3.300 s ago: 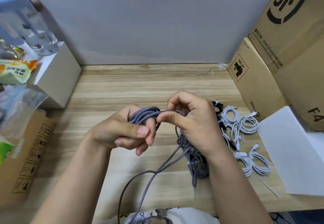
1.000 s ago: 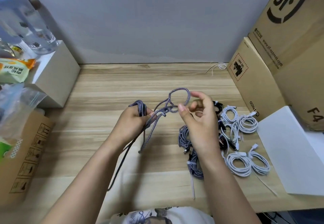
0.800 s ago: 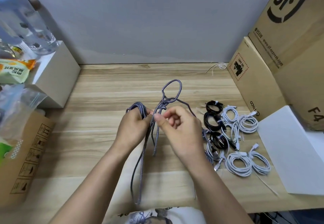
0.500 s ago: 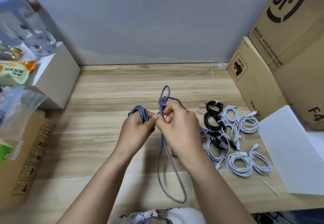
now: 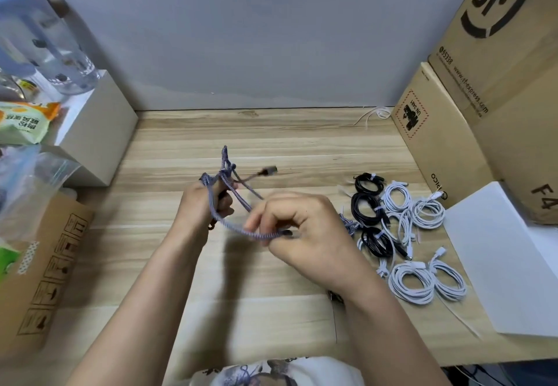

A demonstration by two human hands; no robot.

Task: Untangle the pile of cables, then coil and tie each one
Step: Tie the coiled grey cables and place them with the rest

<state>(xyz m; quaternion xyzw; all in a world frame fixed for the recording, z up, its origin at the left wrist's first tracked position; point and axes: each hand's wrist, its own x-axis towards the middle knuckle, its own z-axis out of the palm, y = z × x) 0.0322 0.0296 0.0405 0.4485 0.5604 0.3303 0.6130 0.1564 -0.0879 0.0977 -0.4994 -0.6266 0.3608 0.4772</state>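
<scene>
Between the two hands, above the pale wood-grain bench (image 5: 287, 144), a braided grey-blue cable (image 5: 232, 222) hung in a shallow arc. The left hand (image 5: 200, 204) had its fingers curled round a bundle of the woven cord, with a narrow loop standing up above its knuckles and a blurred metal plug (image 5: 269, 170) sticking out toward the right hand's side. The right hand (image 5: 305, 231) pinched the other end of the arc between thumb and bent fingers, fist turned inward.

Just beyond the right hand, on its outer side, lay finished coils on the bench: three glossy black coils (image 5: 367, 204) in a column, each cinched with a pale tie, and beside them several smooth white coils (image 5: 419, 280), round and flat, some touching one another. A scrap of the same braided cord (image 5: 348, 224) showed at the right hand's knuckles.

Farther out past the right hand sat a white flat box (image 5: 498, 265) and stacked brown cardboard cartons (image 5: 483, 83) with printed black marks. Beyond the left hand stood a beige cube-shaped box (image 5: 96, 132), a clear plastic bottle (image 5: 42, 41), a crinkled snack packet (image 5: 24, 120) and another cardboard carton (image 5: 45, 265).
</scene>
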